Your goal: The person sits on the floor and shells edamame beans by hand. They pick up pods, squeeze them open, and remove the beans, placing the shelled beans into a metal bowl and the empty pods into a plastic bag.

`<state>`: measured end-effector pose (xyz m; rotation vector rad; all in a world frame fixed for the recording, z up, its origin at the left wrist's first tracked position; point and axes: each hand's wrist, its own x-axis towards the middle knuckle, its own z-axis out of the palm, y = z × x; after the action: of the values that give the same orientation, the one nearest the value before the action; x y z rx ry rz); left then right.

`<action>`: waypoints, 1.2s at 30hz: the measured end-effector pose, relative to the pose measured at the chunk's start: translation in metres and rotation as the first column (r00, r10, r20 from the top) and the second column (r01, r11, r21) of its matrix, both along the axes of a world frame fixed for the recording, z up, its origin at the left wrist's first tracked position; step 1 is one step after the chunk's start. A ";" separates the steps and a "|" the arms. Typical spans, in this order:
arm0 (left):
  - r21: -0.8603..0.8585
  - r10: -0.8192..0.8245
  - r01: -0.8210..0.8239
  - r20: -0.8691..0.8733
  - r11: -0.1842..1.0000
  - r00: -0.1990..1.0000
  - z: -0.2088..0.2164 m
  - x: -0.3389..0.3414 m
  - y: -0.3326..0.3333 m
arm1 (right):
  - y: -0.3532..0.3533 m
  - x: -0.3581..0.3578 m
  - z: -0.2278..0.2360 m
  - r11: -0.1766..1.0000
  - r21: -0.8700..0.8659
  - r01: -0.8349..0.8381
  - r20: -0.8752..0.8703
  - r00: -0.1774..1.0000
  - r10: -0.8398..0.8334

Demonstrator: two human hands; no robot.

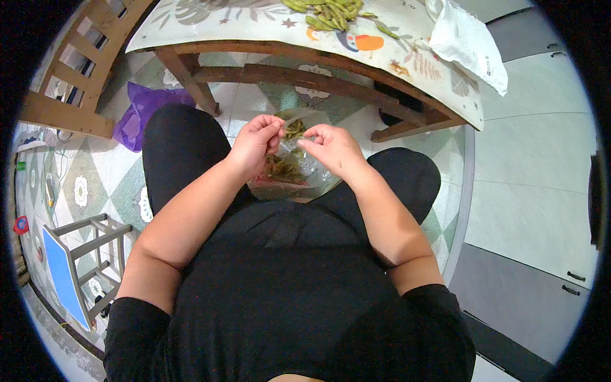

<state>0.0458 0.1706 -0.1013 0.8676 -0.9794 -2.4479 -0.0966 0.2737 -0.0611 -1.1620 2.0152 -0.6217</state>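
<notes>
A clear plastic bag sits low between my knees, with brownish-green pods or empty husks inside it. Over its left side is my left hand, thumb and fingers pinched together; whatever is between them is too small to name. My right hand hovers over the bag's right side, its fingers curled and the thumb tip close to the index finger. What it grips, if anything, does not show clearly. A pale translucent edge of plastic runs between the two hands.
Ahead stands a wooden table with a patterned cloth, bearing a heap of green bean pods and a white plastic bag. A purple bag lies on the tiled floor at left, near a blue-topped stool. Pale cabinets line the right.
</notes>
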 end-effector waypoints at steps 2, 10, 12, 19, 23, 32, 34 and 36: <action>-0.074 -0.033 0.037 0.045 0.997 0.998 -0.003 -0.003 0.003 | -0.001 -0.007 0.012 0.975 -0.202 0.097 0.073 0.994 -0.084; -0.328 -0.289 0.366 0.261 0.871 0.921 -0.018 -0.004 0.009 | -0.033 -0.088 0.086 0.800 -0.592 0.100 -0.404 0.822 -0.402; -0.279 -0.319 0.378 0.235 0.883 0.918 -0.023 -0.003 0.005 | -0.048 -0.114 0.089 0.805 -0.593 -0.007 -0.553 0.730 -0.401; -0.367 -0.246 0.312 0.216 0.876 0.945 -0.007 -0.004 0.010 | -0.074 -0.146 0.094 0.963 -0.266 -0.048 -0.876 0.430 -0.220; -0.538 -0.243 0.371 0.295 0.757 0.924 -0.024 0.001 0.004 | -0.073 -0.138 0.095 0.934 -0.333 -0.133 -0.873 0.418 -0.252; -0.416 -0.137 0.119 -0.012 0.902 0.991 0.000 -0.001 0.007 | -0.011 -0.001 0.041 0.891 -0.299 0.342 0.617 0.781 -0.093; -0.326 -0.027 -0.007 -0.101 0.945 0.995 0.002 -0.001 0.006 | -0.005 0.013 0.015 0.934 -0.130 0.333 0.780 0.616 -0.112; -0.201 -0.036 0.024 -0.055 0.979 0.998 0.006 -0.001 0.002 | -0.002 0.020 0.000 0.949 -0.058 0.310 0.858 0.502 -0.112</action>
<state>0.0453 0.1730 -0.0950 0.7140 -1.2008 -2.3341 -0.0762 0.2714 -0.0611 -0.4893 1.2212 -1.2682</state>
